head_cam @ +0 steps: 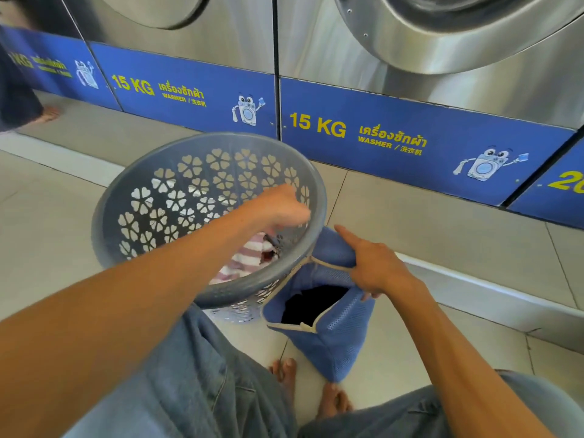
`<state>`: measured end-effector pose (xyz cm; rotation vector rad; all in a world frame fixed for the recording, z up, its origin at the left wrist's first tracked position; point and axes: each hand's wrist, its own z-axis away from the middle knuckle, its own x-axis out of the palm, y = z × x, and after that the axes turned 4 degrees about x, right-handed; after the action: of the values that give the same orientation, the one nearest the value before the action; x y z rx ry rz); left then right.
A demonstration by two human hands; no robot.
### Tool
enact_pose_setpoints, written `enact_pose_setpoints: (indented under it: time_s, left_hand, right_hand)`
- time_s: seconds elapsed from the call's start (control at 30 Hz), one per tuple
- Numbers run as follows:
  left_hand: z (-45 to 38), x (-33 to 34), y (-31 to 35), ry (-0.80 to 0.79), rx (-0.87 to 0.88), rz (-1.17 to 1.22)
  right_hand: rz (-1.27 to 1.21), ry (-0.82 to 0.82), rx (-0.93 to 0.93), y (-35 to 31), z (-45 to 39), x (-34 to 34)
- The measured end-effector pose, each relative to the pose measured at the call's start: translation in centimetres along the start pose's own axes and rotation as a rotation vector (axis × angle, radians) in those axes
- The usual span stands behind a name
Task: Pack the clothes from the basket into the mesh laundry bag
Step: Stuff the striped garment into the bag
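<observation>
A grey plastic basket (pixel 132 184) with flower-shaped holes stands on the floor, tilted toward me. A pink-and-white striped cloth (pixel 249 257) and something dark lie at its bottom. My left hand (pixel 278 207) reaches into the basket just above the clothes, blurred, fingers curled downward; whether it grips anything is hidden. To the right of the basket, my right hand (pixel 373 263) holds the rim of a blue mesh laundry bag (pixel 331 343), keeping its mouth open. Dark clothing (pixel 313 303) shows inside the bag.
Steel washing machines (pixel 442 58) with blue "15 KG" panels line the far side. A raised tiled step (pixel 474 286) runs along them. My knees in jeans and bare feet (pixel 284 371) are below the bag. Another person's foot (pixel 47 113) stands at far left.
</observation>
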<state>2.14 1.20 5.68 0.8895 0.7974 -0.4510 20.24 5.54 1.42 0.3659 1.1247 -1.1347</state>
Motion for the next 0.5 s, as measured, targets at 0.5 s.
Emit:
enact_pose_setpoints:
  time_s: [0.5]
  left_hand:
    - [-12.3, 7.4, -15.3, -0.519, -0.248, -0.615]
  right_hand:
    - [0.0, -0.122, -0.057, -4.2, -3.9, 2.4]
